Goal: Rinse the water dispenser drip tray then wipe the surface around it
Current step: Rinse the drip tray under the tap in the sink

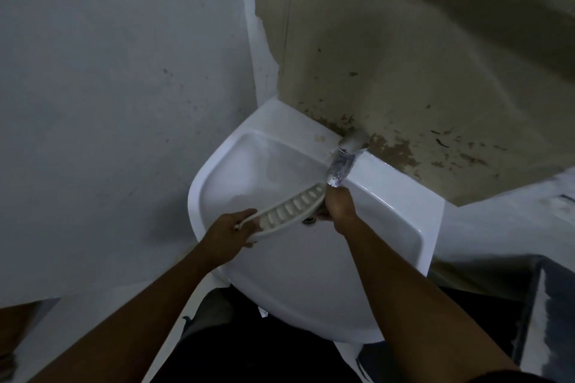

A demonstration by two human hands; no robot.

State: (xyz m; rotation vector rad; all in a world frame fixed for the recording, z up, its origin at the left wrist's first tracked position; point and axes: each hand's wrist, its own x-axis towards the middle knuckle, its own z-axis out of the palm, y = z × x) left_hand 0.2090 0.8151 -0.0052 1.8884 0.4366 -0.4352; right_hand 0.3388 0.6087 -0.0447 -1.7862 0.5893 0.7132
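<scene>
The white drip tray (291,208), a long slotted grille, is held tilted over the white sink (389,196). My left hand (230,232) grips its near end. My right hand (339,207) is closed around its far end, just under the metal tap (340,165). The tray's far end reaches up to the tap's spout. The sink drain (308,221) shows just below the tray. I cannot tell whether water is running.
The sink sits in a corner, with a grey wall (124,102) to the left and a stained beige wall (404,71) behind the tap. A dark surface (547,305) lies at the right edge. The room is dim.
</scene>
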